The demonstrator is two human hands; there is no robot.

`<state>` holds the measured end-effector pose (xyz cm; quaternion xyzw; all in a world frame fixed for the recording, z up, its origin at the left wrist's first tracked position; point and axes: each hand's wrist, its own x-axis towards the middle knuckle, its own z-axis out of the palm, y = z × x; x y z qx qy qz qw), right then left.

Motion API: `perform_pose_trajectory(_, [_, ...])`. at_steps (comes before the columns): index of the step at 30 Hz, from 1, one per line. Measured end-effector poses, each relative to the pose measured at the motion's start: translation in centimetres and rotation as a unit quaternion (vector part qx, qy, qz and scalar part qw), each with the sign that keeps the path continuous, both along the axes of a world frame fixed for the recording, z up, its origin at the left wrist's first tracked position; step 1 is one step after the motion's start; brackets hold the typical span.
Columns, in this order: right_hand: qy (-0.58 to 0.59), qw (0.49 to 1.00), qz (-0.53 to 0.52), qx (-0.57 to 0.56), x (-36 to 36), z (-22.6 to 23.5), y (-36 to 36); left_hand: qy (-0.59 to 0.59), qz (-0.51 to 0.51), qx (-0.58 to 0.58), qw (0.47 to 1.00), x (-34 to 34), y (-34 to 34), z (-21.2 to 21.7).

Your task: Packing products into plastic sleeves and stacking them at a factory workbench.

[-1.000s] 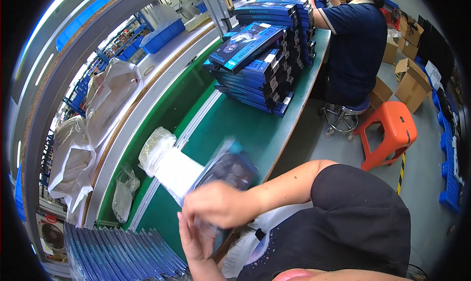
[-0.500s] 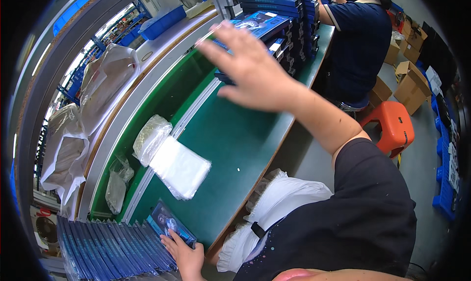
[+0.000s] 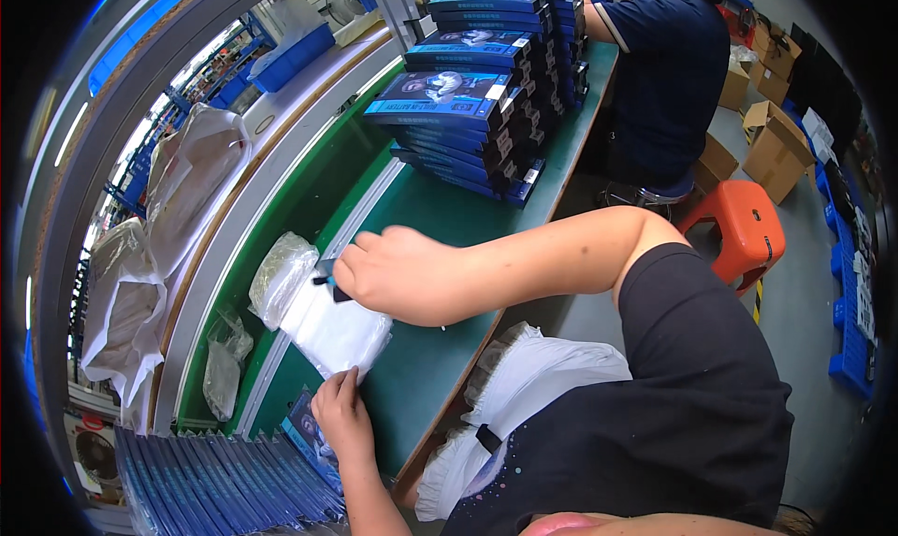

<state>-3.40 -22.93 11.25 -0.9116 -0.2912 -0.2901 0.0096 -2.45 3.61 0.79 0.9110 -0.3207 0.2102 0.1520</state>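
My right hand [image 3: 393, 272] reaches across the green bench and pinches a small dark piece at the top of a stack of white plastic bags [image 3: 332, 328]. My left hand [image 3: 341, 410] rests with its fingertips on the near corner of that white stack, just beside a blue flat box [image 3: 304, 430] lying at the head of a row of blue boxes [image 3: 224, 489]. A bundle of clear bags [image 3: 279, 276] lies against the far side of the white stack.
Tall piles of blue flat boxes [image 3: 468, 106] stand farther along the green bench [image 3: 440, 368]. A co-worker in a dark blue shirt [image 3: 669, 68] sits beyond them by an orange stool [image 3: 744, 232]. Large clear bags [image 3: 192, 185] hang at left; cardboard cartons [image 3: 776, 148] sit on the floor.
My right hand has swung back from the tall box piles to the white bag stack. My left hand has moved off the blue box onto the stack's near corner.
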Motion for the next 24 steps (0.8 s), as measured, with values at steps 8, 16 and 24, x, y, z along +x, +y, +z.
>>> perform_pose_trajectory(8, [0.253, 0.957, -0.134, -0.055, 5.2, -8.3, -1.1, 0.068, -0.010, -0.041, 0.997, 0.9, -0.3, 0.3])
perform_pose_trajectory(16, [0.314, 0.935, -0.145, 0.080, 4.2, -8.0, -5.7, 0.080, -0.028, -0.119, 0.989, 1.2, -0.6, 1.0])
perform_pose_trajectory(24, [0.538, 0.368, 0.081, 0.754, 1.8, -8.2, -2.3, 0.164, 0.014, -0.243, 0.956, 1.6, -2.1, 2.2])
